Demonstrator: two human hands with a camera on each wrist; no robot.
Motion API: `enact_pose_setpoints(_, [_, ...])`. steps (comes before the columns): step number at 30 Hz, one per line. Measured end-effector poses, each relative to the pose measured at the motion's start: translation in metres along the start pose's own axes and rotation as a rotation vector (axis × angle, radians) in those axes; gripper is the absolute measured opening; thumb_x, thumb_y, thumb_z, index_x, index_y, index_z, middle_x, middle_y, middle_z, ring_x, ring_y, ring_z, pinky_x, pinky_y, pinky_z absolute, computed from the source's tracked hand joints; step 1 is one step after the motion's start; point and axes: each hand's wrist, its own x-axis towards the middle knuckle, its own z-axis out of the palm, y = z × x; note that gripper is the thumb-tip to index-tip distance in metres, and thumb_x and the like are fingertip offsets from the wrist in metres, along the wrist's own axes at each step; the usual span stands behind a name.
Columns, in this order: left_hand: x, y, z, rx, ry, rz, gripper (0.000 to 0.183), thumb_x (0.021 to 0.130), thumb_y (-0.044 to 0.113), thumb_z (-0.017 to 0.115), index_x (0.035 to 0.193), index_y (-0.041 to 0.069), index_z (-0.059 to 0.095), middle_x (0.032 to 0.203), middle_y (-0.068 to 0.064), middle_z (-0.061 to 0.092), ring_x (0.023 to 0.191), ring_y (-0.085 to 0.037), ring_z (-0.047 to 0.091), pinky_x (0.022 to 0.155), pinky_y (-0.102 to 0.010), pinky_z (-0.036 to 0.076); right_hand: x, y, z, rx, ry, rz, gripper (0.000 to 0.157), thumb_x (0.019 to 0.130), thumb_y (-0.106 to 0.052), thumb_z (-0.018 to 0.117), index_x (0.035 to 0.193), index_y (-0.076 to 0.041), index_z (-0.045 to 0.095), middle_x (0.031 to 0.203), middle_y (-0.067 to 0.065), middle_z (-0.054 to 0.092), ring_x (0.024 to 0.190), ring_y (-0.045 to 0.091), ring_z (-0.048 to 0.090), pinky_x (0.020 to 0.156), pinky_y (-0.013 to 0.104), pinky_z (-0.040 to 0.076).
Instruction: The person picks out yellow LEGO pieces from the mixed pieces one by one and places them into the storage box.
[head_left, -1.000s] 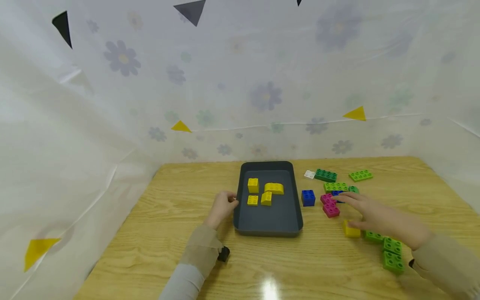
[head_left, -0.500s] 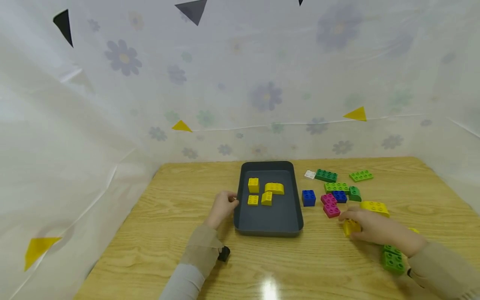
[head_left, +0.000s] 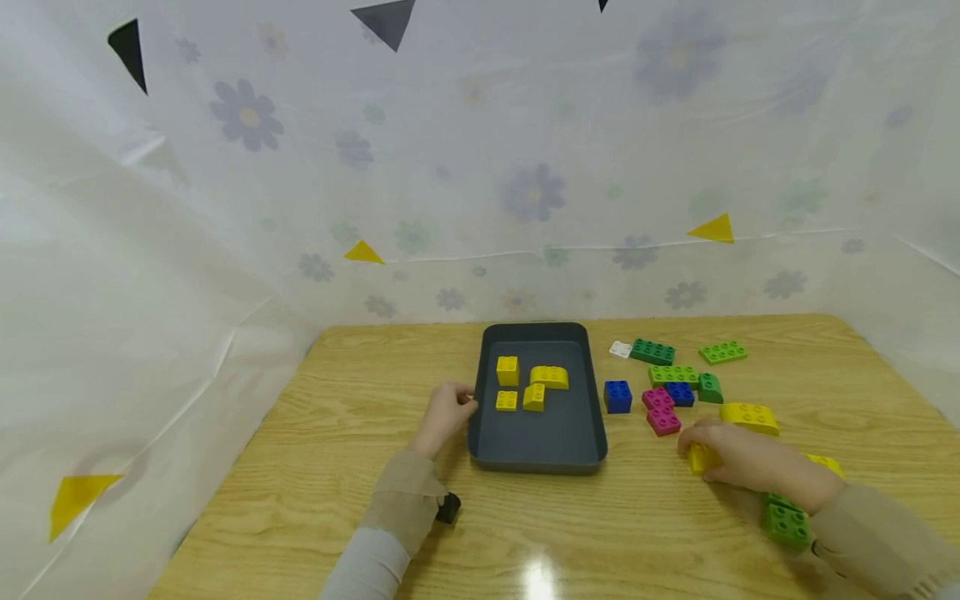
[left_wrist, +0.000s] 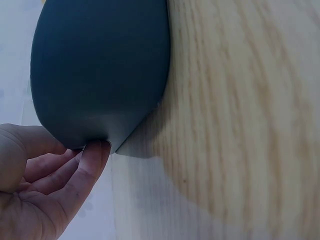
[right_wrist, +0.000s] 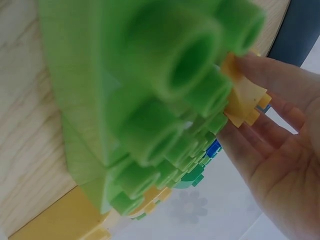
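Observation:
My right hand (head_left: 753, 457) pinches a yellow toy brick (head_left: 702, 460) between thumb and fingertips, right of the tray. In the right wrist view that brick (right_wrist: 244, 100) shows a sloped side and studs. At the left rim of the dark grey tray (head_left: 536, 439), my left hand (head_left: 447, 415) holds the edge with bent fingers. The left wrist view has its fingertips (left_wrist: 95, 152) right at the tray's rim. Inside the tray lie several yellow bricks, among them a curved one (head_left: 550, 377) and a flat square one (head_left: 506, 401).
Around the right hand lie green bricks (head_left: 787, 525) and a long yellow brick (head_left: 752, 417). Farther back are magenta (head_left: 663, 421), blue (head_left: 618, 397), dark green (head_left: 652, 351), and white (head_left: 620, 349) pieces. A flower-patterned sheet (head_left: 480, 167) hangs behind the table.
My right hand has come down over the yellow brick and grips it, uncovering the long yellow brick and a dark green curved one. The left hand stays at the tray.

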Motion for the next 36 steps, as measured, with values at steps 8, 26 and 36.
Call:
enact_pose_setpoints(8, [-0.001,0.000,0.000,0.004,-0.002,-0.002,0.028,0.086,0.001,0.056,0.111,-0.010,0.060,0.086,-0.016,0.060,0.067,-0.017,0.056,0.058,-0.027,0.050,0.004,-0.003,-0.006,0.006,-0.015,0.005,0.030,0.068,-0.003,0.077,0.093,-0.010,0.063,0.099,0.006,0.060,0.091,0.028,0.057,0.076,0.043,0.050])
enact_pose_setpoints(26, [0.001,0.000,0.000,-0.008,-0.007,-0.011,0.029,0.087,0.001,0.056,0.113,-0.010,0.059,0.087,-0.015,0.060,0.067,-0.017,0.056,0.058,-0.027,0.049,0.048,-0.035,-0.061,-0.111,0.057,-0.131,0.028,0.069,0.003,0.075,0.095,-0.003,0.063,0.092,0.007,0.062,0.080,0.021,0.057,0.067,0.032,0.052])
enact_pose_setpoints(36, [0.000,0.001,-0.001,-0.009,-0.004,-0.008,0.029,0.086,0.000,0.055,0.113,-0.010,0.059,0.087,-0.016,0.060,0.068,-0.018,0.057,0.059,-0.028,0.051,0.084,-0.058,-0.075,-0.119,0.031,-0.121,0.027,0.074,0.002,0.071,0.099,-0.003,0.062,0.097,0.008,0.061,0.084,0.023,0.055,0.073,0.037,0.051])
